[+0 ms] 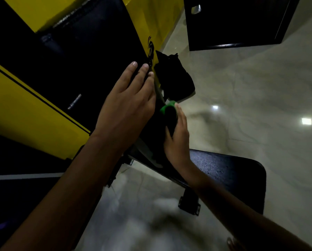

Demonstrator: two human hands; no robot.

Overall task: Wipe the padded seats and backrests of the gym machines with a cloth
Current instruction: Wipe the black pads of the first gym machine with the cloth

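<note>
1. The backrest (90,57), a dark pad on a yellow frame (30,109), runs lengthwise from upper left down toward the seat (229,176), which lies just below and right of it.
2. The left hand (128,104) lies flat on the backrest's right edge, fingers (133,69) straight, gripping nothing.
3. The right hand (177,140) presses a green cloth (167,107) against that edge, just right of the left hand; whether its fingers curl round the cloth is hidden.
4. My judgement: the right hand is nearer the unwiped run, which lies up the backrest's long axis.

left hand (128,105) flat, right hand (176,140) seemingly gripping
</note>
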